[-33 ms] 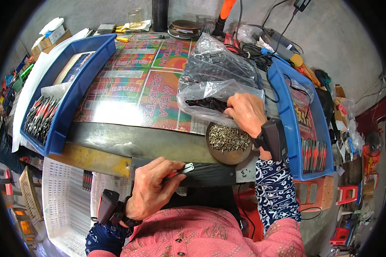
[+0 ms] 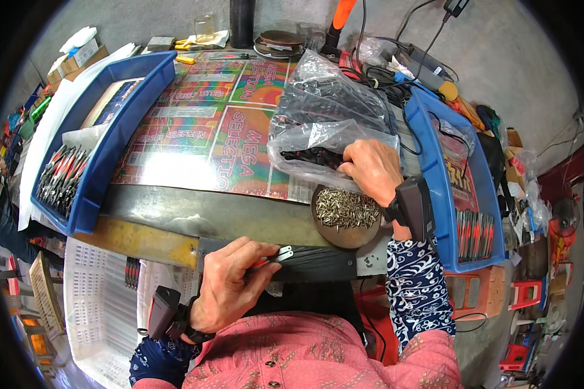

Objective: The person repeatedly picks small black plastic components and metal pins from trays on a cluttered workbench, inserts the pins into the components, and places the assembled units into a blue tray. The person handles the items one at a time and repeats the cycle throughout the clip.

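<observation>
My left hand (image 2: 235,285) is closed in a pinch at the near edge of the bench. Between thumb and fingers it grips a small red piece with silver metal tabs (image 2: 283,253), each tab with a hole at its end; the fingers cover the rest. My right hand (image 2: 374,170) is at the mouth of a clear plastic bag (image 2: 334,97) holding black parts (image 2: 313,156). Its fingers are curled together and partly hidden, so what they hold is unclear. Just below that hand, a round brown dish (image 2: 328,235) bears a heap of small metal pins (image 2: 348,209).
Blue trays on the left (image 2: 89,223) and right (image 2: 468,264) hold rows of slim red-and-black pieces. A printed sheet (image 2: 194,129) covers the bench top. Below left stands a white plastic basket (image 2: 78,311). Cables (image 2: 396,74) tangle at the back right.
</observation>
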Demonstrator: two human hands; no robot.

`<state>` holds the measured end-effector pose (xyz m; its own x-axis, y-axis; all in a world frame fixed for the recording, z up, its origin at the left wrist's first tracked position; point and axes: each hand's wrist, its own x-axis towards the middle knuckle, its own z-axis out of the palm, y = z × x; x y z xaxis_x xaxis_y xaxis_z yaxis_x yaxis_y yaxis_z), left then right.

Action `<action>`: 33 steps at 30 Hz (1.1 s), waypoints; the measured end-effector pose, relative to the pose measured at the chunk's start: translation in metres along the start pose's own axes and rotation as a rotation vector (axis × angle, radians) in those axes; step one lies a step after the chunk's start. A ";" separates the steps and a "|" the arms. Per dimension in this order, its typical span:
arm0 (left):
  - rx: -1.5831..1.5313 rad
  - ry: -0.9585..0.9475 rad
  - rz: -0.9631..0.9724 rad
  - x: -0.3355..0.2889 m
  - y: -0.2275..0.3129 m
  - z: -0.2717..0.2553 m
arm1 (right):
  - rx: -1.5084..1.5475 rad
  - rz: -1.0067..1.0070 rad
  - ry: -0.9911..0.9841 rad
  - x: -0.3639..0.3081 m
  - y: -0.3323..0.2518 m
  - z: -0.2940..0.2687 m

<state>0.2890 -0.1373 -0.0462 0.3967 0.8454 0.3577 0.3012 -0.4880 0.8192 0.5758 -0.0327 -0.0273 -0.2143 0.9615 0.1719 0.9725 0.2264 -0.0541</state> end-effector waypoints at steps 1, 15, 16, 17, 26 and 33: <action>0.006 0.000 0.004 0.000 0.000 0.000 | 0.013 -0.017 0.006 0.002 0.002 0.001; -0.003 -0.023 0.035 -0.012 0.010 -0.006 | 0.432 -0.023 0.306 -0.058 -0.036 -0.042; -0.019 -0.017 0.022 -0.013 0.012 -0.005 | 0.585 -0.037 0.328 -0.071 -0.043 -0.046; -0.035 -0.011 0.007 -0.013 0.014 -0.004 | 0.685 0.046 0.262 -0.085 -0.051 -0.048; -0.056 -0.106 0.009 -0.028 0.031 0.001 | 1.317 0.118 0.108 -0.152 -0.093 -0.025; -0.081 -0.114 0.004 -0.036 0.038 0.006 | 1.349 0.101 0.045 -0.165 -0.102 -0.021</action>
<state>0.2911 -0.1878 -0.0309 0.4953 0.8110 0.3114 0.2306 -0.4683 0.8530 0.5139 -0.2176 -0.0298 -0.1192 0.9829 0.1401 0.1316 0.1555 -0.9790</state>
